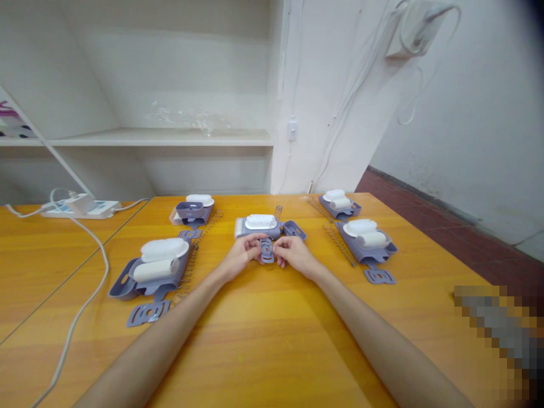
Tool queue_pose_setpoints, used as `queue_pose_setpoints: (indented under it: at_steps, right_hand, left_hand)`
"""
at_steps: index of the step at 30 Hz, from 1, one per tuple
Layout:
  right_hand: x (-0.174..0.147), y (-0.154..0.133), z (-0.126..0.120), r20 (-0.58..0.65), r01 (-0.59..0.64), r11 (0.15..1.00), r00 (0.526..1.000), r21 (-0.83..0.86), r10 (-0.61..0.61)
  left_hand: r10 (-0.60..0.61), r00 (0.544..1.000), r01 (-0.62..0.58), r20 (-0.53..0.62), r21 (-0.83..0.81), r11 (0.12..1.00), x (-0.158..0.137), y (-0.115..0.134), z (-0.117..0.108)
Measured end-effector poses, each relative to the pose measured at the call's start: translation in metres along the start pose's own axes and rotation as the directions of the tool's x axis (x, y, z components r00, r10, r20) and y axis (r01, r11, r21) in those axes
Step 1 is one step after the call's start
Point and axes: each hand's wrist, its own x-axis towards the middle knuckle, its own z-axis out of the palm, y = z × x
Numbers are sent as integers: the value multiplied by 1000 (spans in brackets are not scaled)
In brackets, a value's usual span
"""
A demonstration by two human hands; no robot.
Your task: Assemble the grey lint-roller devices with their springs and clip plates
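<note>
Both my hands meet at the middle of the table around a flat purple-grey plastic plate (267, 250) with curved slots. My left hand (244, 256) pinches its left edge, and my right hand (293, 255) has its fingertips closed on the right edge. Just behind the plate lies a purple-grey plastic housing (272, 230) carrying a white oval part (260, 221). Beside it, to the right, is a small purple-grey cup-like part (294, 229). A coil spring (278, 212) lies behind the housing.
Similar part sets lie on both sides: a front-left housing (164, 275) with a white roller (155, 270), a right housing (369, 241), and loose springs (340, 243). Slotted plates (148, 313) lie near them. A power strip (83, 208) and a white cable (102, 255) occupy the left.
</note>
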Motion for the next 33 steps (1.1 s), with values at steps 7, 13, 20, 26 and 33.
queue_pose_setpoints:
  at_steps: [7,13,20,26,33]
  right_hand:
    - [-3,2,11,-176,148,988,972,-50,-155]
    - [-10,2,16,-196,245,948,938,-201,-284]
    - [-8,3,17,-192,342,864,881,-371,-432]
    - [-9,2,16,-213,348,851,866,-393,-453]
    - [-10,0,17,-170,384,842,866,-378,-471]
  left_hand:
    - [18,988,-15,-151,16,1000,2,-4,7]
    - [39,977,-35,-209,21,999,3,-8,9]
    - [39,981,-32,-190,37,999,1,-5,9]
    - [30,992,-26,-124,32,999,1,-5,5]
    - [47,983,-29,-179,99,995,4,-8,5]
